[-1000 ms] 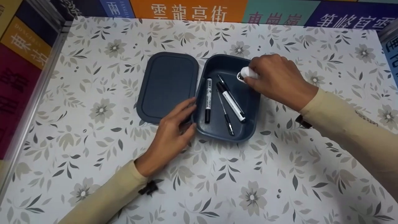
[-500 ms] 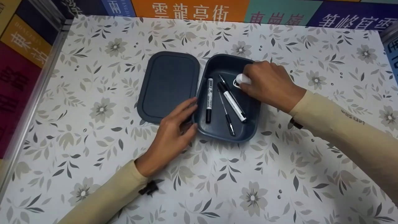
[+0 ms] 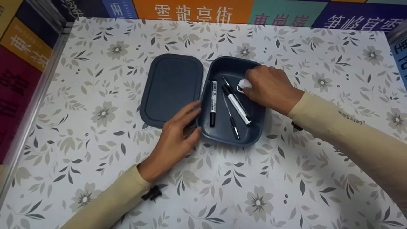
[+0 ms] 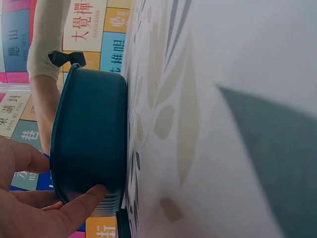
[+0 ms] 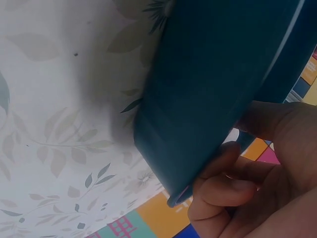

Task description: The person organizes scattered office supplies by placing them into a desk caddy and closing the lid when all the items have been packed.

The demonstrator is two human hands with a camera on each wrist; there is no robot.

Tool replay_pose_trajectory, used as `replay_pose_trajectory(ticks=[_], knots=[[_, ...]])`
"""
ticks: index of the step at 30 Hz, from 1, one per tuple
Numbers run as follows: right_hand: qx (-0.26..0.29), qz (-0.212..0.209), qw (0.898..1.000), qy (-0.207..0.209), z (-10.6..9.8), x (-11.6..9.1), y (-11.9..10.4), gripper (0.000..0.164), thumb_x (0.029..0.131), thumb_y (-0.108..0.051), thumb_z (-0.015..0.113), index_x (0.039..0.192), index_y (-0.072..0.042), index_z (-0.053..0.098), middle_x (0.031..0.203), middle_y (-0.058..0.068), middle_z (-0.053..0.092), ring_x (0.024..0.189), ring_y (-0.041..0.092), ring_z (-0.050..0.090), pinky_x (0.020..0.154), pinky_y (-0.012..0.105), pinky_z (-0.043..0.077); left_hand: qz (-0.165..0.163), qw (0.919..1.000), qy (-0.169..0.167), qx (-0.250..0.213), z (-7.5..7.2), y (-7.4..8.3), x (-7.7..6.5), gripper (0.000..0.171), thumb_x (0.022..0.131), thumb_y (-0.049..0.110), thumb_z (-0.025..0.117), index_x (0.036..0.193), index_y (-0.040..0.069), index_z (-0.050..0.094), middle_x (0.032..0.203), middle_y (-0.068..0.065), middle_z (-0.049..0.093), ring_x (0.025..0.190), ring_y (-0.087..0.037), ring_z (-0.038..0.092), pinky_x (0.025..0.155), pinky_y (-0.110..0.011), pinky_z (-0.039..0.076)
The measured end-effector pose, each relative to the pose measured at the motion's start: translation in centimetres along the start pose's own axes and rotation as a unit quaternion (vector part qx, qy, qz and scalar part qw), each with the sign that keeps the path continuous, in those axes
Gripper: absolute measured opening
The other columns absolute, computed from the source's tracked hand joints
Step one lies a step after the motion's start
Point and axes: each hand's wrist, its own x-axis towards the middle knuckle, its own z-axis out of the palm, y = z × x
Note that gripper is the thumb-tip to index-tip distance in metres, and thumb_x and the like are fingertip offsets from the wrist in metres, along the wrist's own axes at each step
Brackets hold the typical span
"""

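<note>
A dark blue box (image 3: 219, 135) stands upright on the table, its top uncovered. Inside lie a black-and-white marker (image 3: 213, 100), a second white marker (image 3: 237, 106) with black ends, and slim pens (image 3: 233, 124). My left hand (image 3: 175, 136) rests against the box's left side with fingers extended, as the left wrist view also shows. Over the box's right rim, my right hand (image 3: 270, 89) holds a small white rounded thing (image 3: 245, 84) with a loop at its end. Most of that thing is hidden by the fingers, so its kind is unclear.
The matching dark blue lid (image 3: 173, 89) lies flat just left of the box. A white table (image 3: 95, 143) with a leaf and flower pattern spreads around both. Colourful panels (image 3: 194, 11) with large characters border the back and sides.
The right hand has moved left and slightly nearer the wearer, carrying the white thing lower over the box's right part. Left hand, lid and pens have stayed put.
</note>
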Motion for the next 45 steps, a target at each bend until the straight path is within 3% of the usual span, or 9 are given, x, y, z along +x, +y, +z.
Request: replay_pose_trajectory(ticks=[15, 23, 28, 34, 41, 45], knots=[[-0.006, -0.005, 1.000, -0.004, 0.0, 0.5, 0.5, 0.018, 0.092, -0.009, 0.068, 0.077, -0.003, 0.061, 0.081, 0.020, 0.066, 0.070, 0.044, 0.066, 0.057, 0.063, 0.051, -0.002, 1.0000, 0.004, -0.003, 0.2, 0.1, 0.1, 0.053, 0.100, -0.004, 0.071, 0.151, -0.010, 0.059, 0.168, -0.009, 0.052, 0.150, -0.021, 0.052, 0.106, -0.034, 0.060], [-0.009, -0.006, 1.000, 0.001, 0.2, 0.5, 0.7, 0.019, 0.091, -0.007, 0.067, 0.075, -0.004, 0.059, 0.082, 0.022, 0.067, 0.071, 0.046, 0.067, 0.057, 0.064, 0.051, -0.002, 0.9999, 0.000, -0.010, 0.2, 0.3, 0.2, 0.053, 0.100, -0.005, 0.070, 0.151, -0.011, 0.059, 0.168, -0.010, 0.051, 0.150, -0.022, 0.052, 0.105, -0.029, 0.060], [-0.004, -0.017, 1.000, -0.001, 0.2, 0.4, 0.7, 0.022, 0.094, -0.009, 0.069, 0.075, -0.006, 0.059, 0.079, 0.017, 0.061, 0.068, 0.040, 0.063, 0.055, 0.058, 0.049, 0.001, 1.0000, 0.000, -0.008, 0.2, 0.3, 0.2, 0.054, 0.100, -0.005, 0.071, 0.151, -0.011, 0.058, 0.168, -0.010, 0.051, 0.151, -0.021, 0.052, 0.107, -0.030, 0.059], [0.019, -0.024, 0.999, 0.026, 0.1, -0.4, 0.5, 0.015, 0.095, -0.010, 0.070, 0.083, -0.003, 0.065, 0.079, 0.014, 0.058, 0.071, 0.036, 0.060, 0.056, 0.056, 0.049, -0.015, 0.9997, -0.005, -0.018, 0.1, 0.4, 0.0, 0.056, 0.100, -0.005, 0.072, 0.153, -0.010, 0.057, 0.170, -0.011, 0.048, 0.151, -0.022, 0.051, 0.109, -0.032, 0.058], [0.062, -0.027, 0.996, 0.066, -0.1, -2.2, -0.5, 0.017, 0.102, -0.015, 0.073, 0.106, 0.001, 0.077, 0.095, 0.018, 0.073, 0.085, 0.038, 0.071, 0.069, 0.058, 0.058, -0.049, 0.9969, -0.006, -0.061, -0.2, 0.6, -0.2, 0.056, 0.104, 0.002, 0.074, 0.157, -0.006, 0.055, 0.170, -0.018, 0.044, 0.147, -0.028, 0.056, 0.112, -0.038, 0.057], [0.086, -0.029, 0.992, 0.083, -0.2, -3.3, -1.6, 0.020, 0.104, -0.018, 0.073, 0.111, 0.000, 0.079, 0.099, 0.016, 0.075, 0.085, 0.032, 0.073, 0.071, 0.054, 0.059, -0.050, 0.9975, -0.002, -0.049, -0.5, 0.7, -0.5, 0.057, 0.106, 0.009, 0.076, 0.157, -0.004, 0.056, 0.166, -0.017, 0.050, 0.146, -0.027, 0.057, 0.115, -0.037, 0.055]])
